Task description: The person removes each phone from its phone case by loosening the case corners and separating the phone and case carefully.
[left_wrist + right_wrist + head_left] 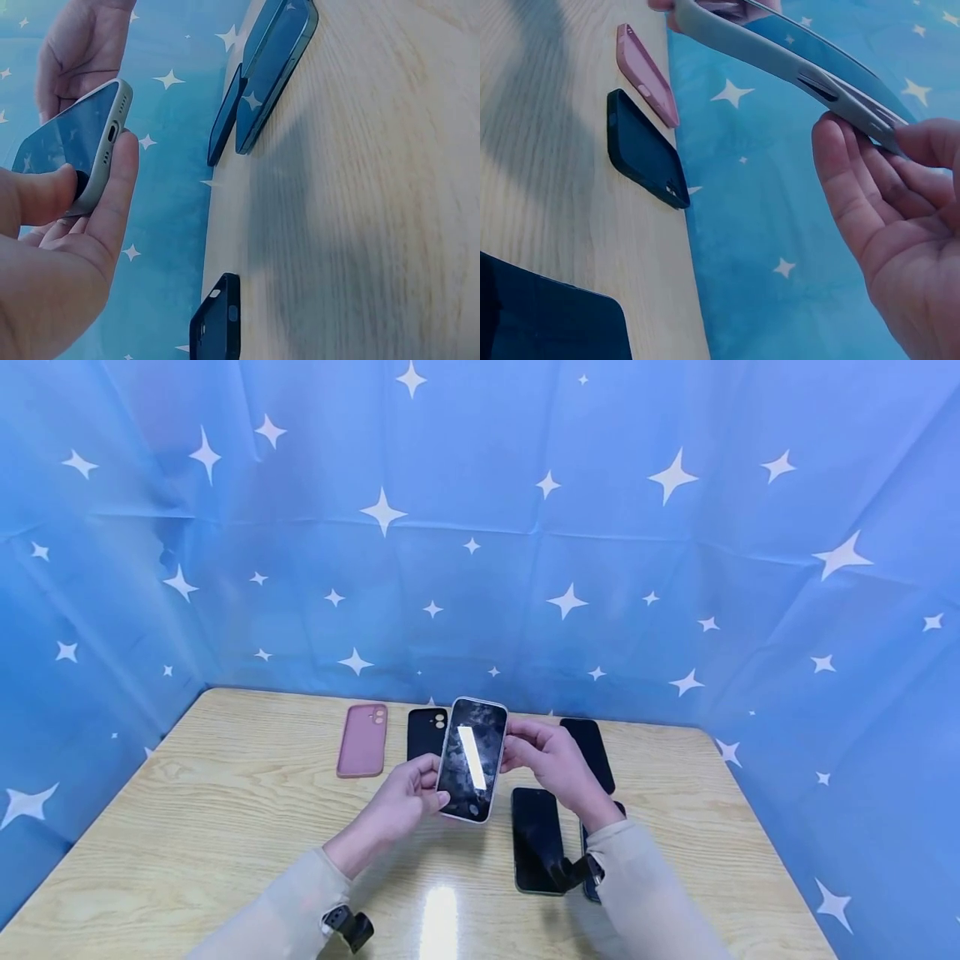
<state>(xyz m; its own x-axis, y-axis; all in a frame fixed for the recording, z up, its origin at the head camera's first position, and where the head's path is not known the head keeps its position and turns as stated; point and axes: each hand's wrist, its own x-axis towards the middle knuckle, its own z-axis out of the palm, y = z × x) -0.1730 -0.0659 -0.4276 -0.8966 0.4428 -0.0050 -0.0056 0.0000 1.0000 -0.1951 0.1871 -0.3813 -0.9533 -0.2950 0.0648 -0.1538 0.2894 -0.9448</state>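
Raised over the table is a smartphone (474, 760) with its dark screen up and a pale case (116, 124) around it. My left hand (408, 793) grips its lower left part, thumb over the screen's corner and fingers underneath. At the upper right side, my right hand (546, 756) pinches the case edge between thumb and fingers. Along that side, in the right wrist view, the case wall (780, 64) bulges, and a narrow gap (817, 88) shows at a cutout. The charging port end faces the left wrist camera.
At the back left lie a pink phone case (363, 741) and a black phone case (426, 735), partly covered by the held phone. On the right are three dark phones: one (537, 839) in front, another (589, 752) behind, a third (617, 814) under my right forearm. A starred blue curtain (480, 568) borders the table.
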